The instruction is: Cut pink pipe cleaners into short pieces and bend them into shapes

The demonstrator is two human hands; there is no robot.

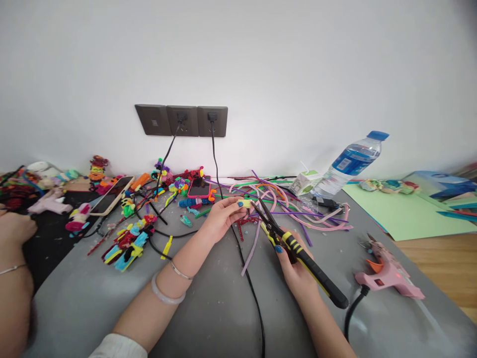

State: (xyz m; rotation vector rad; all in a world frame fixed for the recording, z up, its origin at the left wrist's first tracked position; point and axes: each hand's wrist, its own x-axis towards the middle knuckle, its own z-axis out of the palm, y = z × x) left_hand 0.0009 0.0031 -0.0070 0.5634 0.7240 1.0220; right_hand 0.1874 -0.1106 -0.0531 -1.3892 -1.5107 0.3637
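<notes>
My left hand (222,216) pinches a small yellow-green piece (246,203) of pipe cleaner at its fingertips, above the grey table (208,303). My right hand (294,263) grips the black and yellow handles of a pair of pliers (298,251). The pliers' jaws are parted and point up and left, right beside the piece in my left hand. A pale purple pipe cleaner (252,248) hangs down between my two hands. Loose pipe cleaners (298,204) in pink, purple, orange and green lie in a tangle just behind.
A pink glue gun (389,273) lies at the right, its cord running off the front edge. A water bottle (350,164) and small carton (306,182) stand at the back. Two phones (112,195) and finished craft figures (128,243) lie at the left. Another person's arm (13,268) shows far left.
</notes>
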